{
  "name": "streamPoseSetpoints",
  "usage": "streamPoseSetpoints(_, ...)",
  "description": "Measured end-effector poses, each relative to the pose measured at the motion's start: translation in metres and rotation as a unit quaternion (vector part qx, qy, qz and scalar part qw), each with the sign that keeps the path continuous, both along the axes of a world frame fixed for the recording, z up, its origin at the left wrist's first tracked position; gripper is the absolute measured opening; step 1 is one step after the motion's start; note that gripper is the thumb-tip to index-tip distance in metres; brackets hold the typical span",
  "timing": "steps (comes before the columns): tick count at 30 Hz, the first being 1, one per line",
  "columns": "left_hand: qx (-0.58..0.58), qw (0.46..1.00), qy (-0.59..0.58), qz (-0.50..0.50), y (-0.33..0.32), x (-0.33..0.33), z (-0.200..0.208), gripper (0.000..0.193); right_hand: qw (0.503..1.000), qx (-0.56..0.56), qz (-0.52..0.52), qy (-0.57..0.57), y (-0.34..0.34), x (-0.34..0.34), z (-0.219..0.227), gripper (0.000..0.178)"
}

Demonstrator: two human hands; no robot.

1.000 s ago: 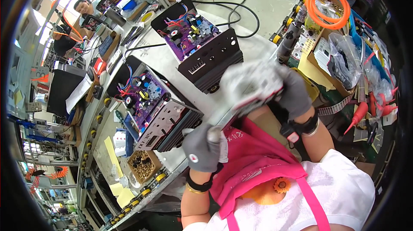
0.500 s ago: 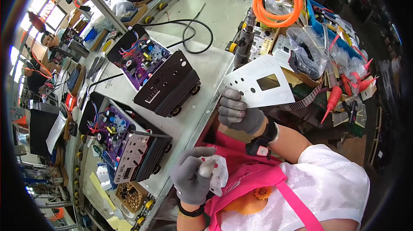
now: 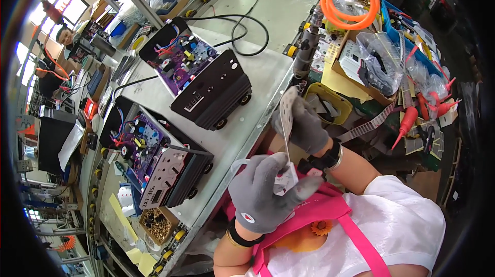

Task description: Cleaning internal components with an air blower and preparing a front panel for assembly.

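Note:
My right hand (image 3: 307, 126), in a grey glove, is closed on a thin light faceplate (image 3: 286, 114) with cutouts. The plate is turned nearly edge-on, its lower end beside my left hand (image 3: 263, 190). This hand, gloved in grey too, holds a small crumpled white piece (image 3: 284, 180), perhaps film or cloth, between thumb and fingers. To the left on the bench, two open-topped machine housings (image 3: 216, 99) show purple circuit boards (image 3: 192, 60). The nearer housing has a white front panel (image 3: 164, 178); the farther one's front is black.
An air screwdriver (image 3: 308, 50) hangs on a coiled orange hose (image 3: 348, 23) past my right hand. A yellow bin (image 3: 344, 117) and a red-tipped bottle (image 3: 406, 122) lie to the right. A box of screws (image 3: 159, 225) sits near left. A person (image 3: 64, 37) is at far left.
My right hand has turned the faceplate from face-on to nearly edge-on. My left hand has moved up and right to the plate's lower end, with the white piece still in it.

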State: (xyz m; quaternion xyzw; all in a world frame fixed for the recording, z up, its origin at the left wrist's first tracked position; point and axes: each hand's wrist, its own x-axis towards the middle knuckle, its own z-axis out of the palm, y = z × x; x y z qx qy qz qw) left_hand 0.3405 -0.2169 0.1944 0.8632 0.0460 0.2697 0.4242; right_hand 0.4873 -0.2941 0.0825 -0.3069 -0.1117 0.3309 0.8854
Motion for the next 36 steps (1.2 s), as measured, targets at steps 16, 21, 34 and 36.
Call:
streamPoseSetpoints(16,-0.475,0.859,0.151,0.113,0.036,-0.049,-0.049,0.026,0.473,-0.205,-0.142,-0.845,-0.07,0.013,0.04,0.024)
streamPoseSetpoints(21,-0.463,0.864,0.156,0.118,0.027,-0.047,-0.059,0.01,0.649,-0.286,-0.125,-0.694,-0.065,0.014,0.024,0.035)
streamPoseSetpoints(34,-0.235,0.959,0.128,0.092,0.017,-0.045,-0.06,0.009,0.64,-0.263,-0.032,-0.721,-0.022,-0.027,0.053,0.028)
streamPoseSetpoints(36,-0.229,0.961,0.126,0.088,0.015,-0.048,-0.063,0.009,0.652,-0.262,-0.022,-0.711,-0.019,-0.029,0.042,0.028)
